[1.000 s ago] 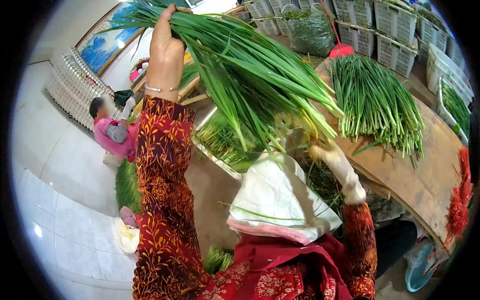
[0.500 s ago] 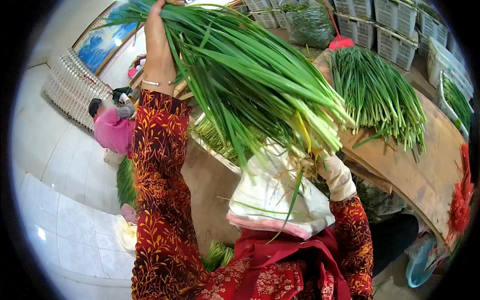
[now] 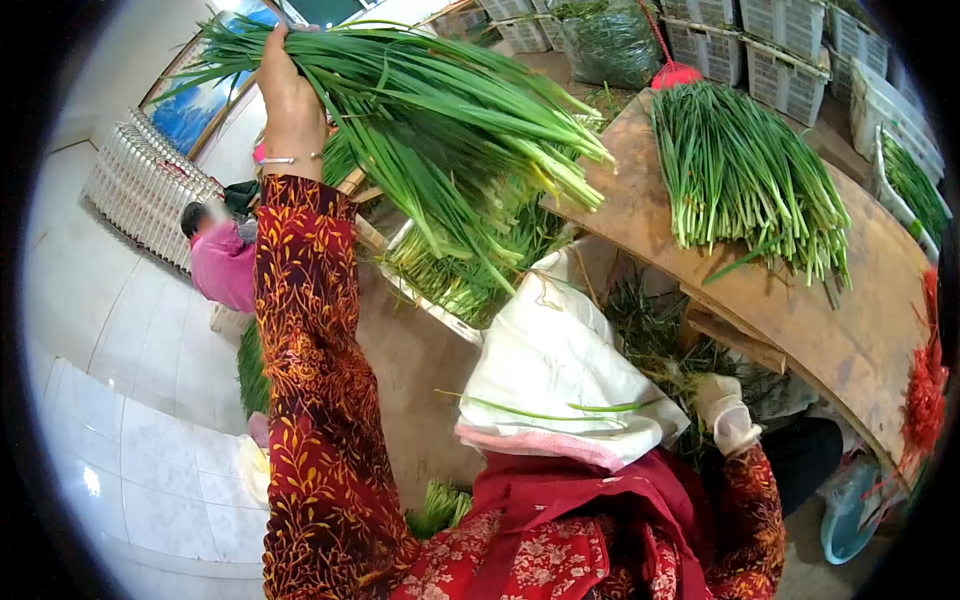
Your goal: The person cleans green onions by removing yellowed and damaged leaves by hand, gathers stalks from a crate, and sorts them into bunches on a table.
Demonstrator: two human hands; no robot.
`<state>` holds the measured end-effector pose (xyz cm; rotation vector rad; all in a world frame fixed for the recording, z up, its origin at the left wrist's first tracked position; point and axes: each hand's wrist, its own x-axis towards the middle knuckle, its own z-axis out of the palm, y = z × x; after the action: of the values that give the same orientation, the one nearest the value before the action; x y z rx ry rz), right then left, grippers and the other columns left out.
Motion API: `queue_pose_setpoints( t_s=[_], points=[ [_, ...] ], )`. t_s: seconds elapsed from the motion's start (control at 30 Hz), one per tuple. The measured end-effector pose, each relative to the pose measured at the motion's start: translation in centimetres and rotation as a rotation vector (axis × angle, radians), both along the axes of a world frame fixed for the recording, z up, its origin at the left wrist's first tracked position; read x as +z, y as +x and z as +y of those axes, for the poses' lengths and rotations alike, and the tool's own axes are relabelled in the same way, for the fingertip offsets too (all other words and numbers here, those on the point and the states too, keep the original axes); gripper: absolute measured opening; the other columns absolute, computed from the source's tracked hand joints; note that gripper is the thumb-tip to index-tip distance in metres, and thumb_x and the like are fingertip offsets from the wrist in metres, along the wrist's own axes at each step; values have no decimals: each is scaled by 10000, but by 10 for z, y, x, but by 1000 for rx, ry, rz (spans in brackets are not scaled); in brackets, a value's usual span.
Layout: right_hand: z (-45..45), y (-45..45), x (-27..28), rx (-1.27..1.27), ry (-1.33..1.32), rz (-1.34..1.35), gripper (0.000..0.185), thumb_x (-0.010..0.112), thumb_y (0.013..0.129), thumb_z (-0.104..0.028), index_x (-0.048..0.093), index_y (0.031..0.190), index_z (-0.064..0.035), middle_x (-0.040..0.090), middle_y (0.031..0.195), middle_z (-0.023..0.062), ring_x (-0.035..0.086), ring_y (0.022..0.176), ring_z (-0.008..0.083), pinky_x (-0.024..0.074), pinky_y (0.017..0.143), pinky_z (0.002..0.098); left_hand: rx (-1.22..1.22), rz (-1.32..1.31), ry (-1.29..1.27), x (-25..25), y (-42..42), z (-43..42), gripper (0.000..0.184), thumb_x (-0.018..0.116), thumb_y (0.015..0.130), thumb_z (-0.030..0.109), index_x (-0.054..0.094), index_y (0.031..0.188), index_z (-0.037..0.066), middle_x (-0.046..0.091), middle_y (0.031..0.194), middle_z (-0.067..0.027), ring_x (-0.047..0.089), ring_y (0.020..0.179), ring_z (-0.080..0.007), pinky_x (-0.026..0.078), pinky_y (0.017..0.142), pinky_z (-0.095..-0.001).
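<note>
My left hand [image 3: 290, 95], bare and wearing a bracelet, is closed around the leafy end of a bunch of garlic chives [image 3: 450, 110]. The bunch is held up at the upper left, its pale cut stems pointing right and slightly down. At the lower right, my right hand [image 3: 728, 415] wears a whitish glove. It is low beside a heap of loose leaf trimmings [image 3: 650, 325], apart from the bunch; its fingers do not show clearly. A white sack cloth [image 3: 550, 350] with a pink edge covers my lap, and a few stray leaves lie on it.
A wooden board [image 3: 780, 260] at right carries a pile of garlic chives [image 3: 750, 180] and red ties [image 3: 925, 380]. A crate of chives [image 3: 440, 270] stands ahead. Stacked crates [image 3: 785, 80] line the back. A person in pink [image 3: 222, 262] sits at left. A blue basin [image 3: 848, 520] is lower right.
My right hand has left the stem ends and moved down and right to the trimmings. My left hand has carried the bunch up and left, uncovering more of the lap cloth and crate.
</note>
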<state>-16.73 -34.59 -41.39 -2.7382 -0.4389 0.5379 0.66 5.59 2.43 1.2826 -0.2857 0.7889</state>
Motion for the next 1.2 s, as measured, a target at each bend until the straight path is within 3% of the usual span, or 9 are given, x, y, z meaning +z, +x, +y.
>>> queue_pose_setpoints(
  t_s=[0.03,0.1,0.3,0.37,0.43,0.47,0.6,0.8,1.2],
  points=[
    [-7,-1,-2,75,-436,51,423,551,760,-390,587,954,-16,618,825,147,580,680,300,447,653,400,-6,-19,-5,3,1,-3,245,474,850,229,547,791,2,584,765,-101,558,705,-205,467,648,-321],
    [14,19,52,-95,14,-77,587,565,764,-359,396,1254,-82,420,1259,153,500,1062,295,414,877,383,-6,30,-16,-4,-12,-11,255,470,856,245,553,806,10,587,782,-92,558,712,-197,466,654,-315],
    [101,98,142,91,1601,245,553,590,806,-294,398,1242,-13,525,1141,110,495,1059,173,405,898,316,-70,-134,226,-17,-66,-69,273,432,885,275,569,853,42,596,846,-69,569,778,-169,470,717,-290],
    [120,92,142,481,1554,-441,519,546,841,-290,384,1253,-21,516,1147,110,504,1034,159,434,861,307,-139,-54,173,-1,-40,-38,221,439,884,253,539,843,61,568,835,-41,546,795,-145,438,770,-291],
    [133,89,154,341,2112,431,504,555,840,-262,385,1251,-25,519,1144,98,514,1025,168,441,865,307,-931,-57,69,9,-31,-30,156,453,875,225,488,841,77,515,795,-12,514,784,-120,395,811,-288],
    [139,94,151,211,2264,796,499,565,835,-247,390,1247,-27,519,1145,95,513,1027,172,442,871,312,-914,-91,35,4,-31,-24,119,464,866,204,447,859,87,467,763,11,488,742,-100,379,784,-283],
    [139,104,139,115,2267,771,498,600,808,-266,426,1211,-30,532,1124,87,518,1018,188,425,898,343,-1177,-86,-106,-13,-19,7,108,442,879,191,436,869,84,462,766,34,475,715,-82,377,697,-272],
    [124,84,143,177,2348,944,407,577,818,-307,490,1111,-39,574,941,29,529,627,89,358,399,174,-1395,-224,-209,-34,-10,16,93,394,885,172,375,831,100,411,731,9,457,684,-113,377,689,-297],
    [119,47,193,-13,1912,534,508,622,793,-194,418,1227,-25,553,1083,56,550,855,92,468,714,250,-1504,-249,-334,-38,-9,-2,125,455,859,164,419,925,64,443,738,13,468,673,-102,376,668,-291]
  ],
)
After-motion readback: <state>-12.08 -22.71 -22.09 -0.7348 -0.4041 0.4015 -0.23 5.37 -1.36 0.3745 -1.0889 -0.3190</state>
